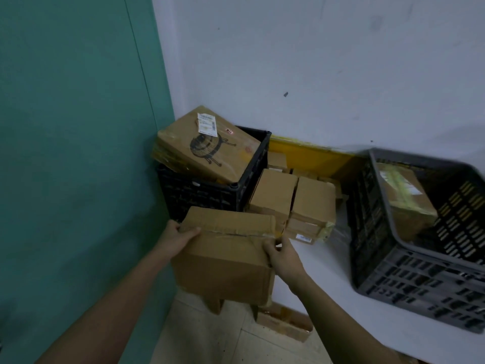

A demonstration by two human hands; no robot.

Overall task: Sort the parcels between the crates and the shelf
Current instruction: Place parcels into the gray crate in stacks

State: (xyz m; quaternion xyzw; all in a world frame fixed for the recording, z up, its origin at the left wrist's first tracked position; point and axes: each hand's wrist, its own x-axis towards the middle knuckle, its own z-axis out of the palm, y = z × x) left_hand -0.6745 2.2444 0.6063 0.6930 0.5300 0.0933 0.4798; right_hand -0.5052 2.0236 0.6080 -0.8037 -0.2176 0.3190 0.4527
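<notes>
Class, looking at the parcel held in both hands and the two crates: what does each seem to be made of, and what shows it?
Held parcel: brown cardboard, matte, with creased flaps and a taped seam. Black crate and grey crate: probably moulded plastic, judging by the slotted lattice walls and a slight sheen.

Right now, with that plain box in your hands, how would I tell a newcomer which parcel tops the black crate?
Start at the corner where the green wall meets the white wall; the black crate stands there. The large flat carton lies tilted across its rim. Unlike the small plain boxes stacked beside the crate, it carries a white shipping label and a black printed drawing.
</notes>
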